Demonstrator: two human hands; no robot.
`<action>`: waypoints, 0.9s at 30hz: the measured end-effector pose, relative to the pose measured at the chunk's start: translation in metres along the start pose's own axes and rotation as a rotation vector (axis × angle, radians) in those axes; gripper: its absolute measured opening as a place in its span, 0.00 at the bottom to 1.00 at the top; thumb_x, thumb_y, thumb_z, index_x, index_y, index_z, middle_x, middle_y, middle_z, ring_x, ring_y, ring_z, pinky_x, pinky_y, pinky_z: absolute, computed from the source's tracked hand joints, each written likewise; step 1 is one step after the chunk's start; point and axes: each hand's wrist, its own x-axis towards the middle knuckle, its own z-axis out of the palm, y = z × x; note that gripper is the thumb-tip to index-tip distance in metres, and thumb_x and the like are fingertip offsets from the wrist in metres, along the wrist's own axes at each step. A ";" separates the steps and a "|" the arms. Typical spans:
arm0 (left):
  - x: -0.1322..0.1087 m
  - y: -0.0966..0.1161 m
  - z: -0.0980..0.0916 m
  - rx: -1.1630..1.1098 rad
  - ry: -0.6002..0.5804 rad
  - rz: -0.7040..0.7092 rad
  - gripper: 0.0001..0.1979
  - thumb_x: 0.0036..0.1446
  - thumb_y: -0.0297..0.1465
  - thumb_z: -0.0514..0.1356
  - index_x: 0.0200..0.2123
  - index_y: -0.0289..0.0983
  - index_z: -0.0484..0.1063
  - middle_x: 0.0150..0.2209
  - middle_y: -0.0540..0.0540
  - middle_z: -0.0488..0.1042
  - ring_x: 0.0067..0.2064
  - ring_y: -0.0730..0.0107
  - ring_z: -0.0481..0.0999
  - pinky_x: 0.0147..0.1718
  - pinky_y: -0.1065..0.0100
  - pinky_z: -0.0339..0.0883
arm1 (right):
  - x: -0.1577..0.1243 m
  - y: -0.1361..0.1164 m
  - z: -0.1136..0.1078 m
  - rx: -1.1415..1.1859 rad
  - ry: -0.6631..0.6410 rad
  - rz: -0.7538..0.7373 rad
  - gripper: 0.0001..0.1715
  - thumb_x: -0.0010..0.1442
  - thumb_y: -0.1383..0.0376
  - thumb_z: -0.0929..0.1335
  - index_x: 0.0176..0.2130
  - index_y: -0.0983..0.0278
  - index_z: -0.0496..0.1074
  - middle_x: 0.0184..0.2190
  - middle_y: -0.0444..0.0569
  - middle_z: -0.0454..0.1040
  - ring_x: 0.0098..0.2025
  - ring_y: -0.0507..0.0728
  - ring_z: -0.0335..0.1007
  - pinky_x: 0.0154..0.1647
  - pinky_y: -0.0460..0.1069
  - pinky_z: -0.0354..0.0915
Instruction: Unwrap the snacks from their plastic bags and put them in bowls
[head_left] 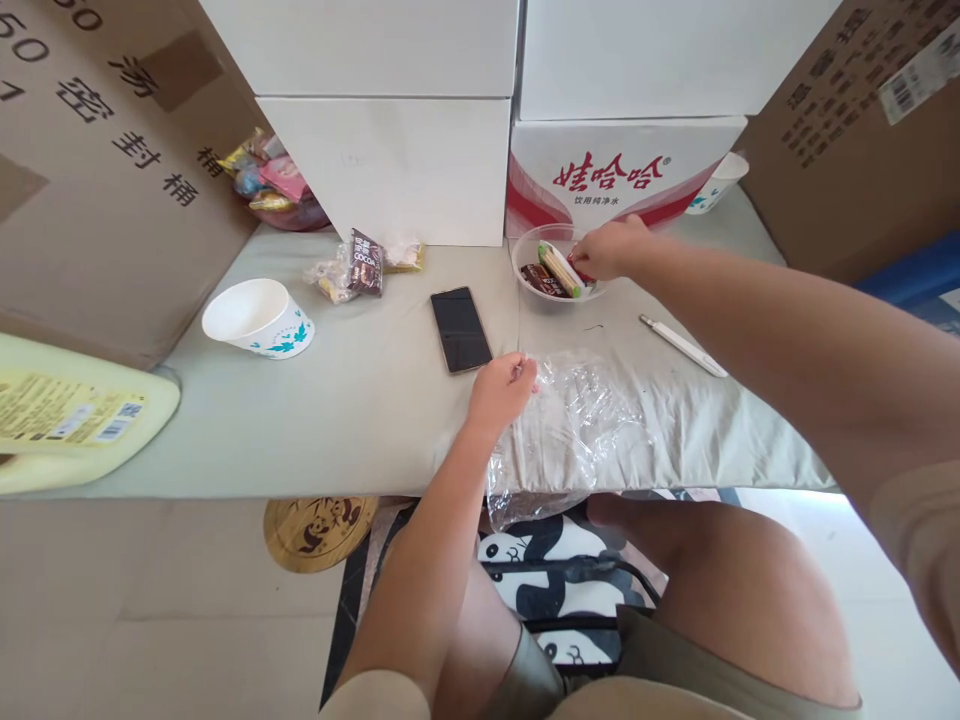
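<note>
The nearly closed left hand (502, 390) is pinching a crumpled clear plastic film (581, 410), which is spreading to its right and bodyward. The right hand (611, 247) is holding its fingers bunched inside a round clear plastic bowl (559, 304), at 1 small red packet (575, 262); whether it is gripping, I cannot tell. A rectangular black phone (460, 330) is lying just beyond the left hand.

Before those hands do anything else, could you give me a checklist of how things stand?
1. Left hand grips the clear, crinkled plastic bag: ok.
2. Bag lies wholly on the pale cloth-covered table: not ok, it hangs over the front edge.
3. Right hand is at the clear, round plastic bowl: ok.
4. Right hand has gripped something: cannot tell from this view.
5. Black rectangular phone lies flat: ok.
</note>
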 end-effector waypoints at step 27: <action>-0.049 -0.016 0.008 0.562 -0.184 0.380 0.12 0.60 0.27 0.62 0.45 0.40 0.80 0.61 0.41 0.75 0.63 0.55 0.72 0.65 0.52 0.61 | -0.271 0.003 0.069 0.298 0.113 -0.186 0.15 0.68 0.64 0.62 0.38 0.61 0.78 0.46 0.57 0.80 0.52 0.68 0.72 0.50 0.63 0.65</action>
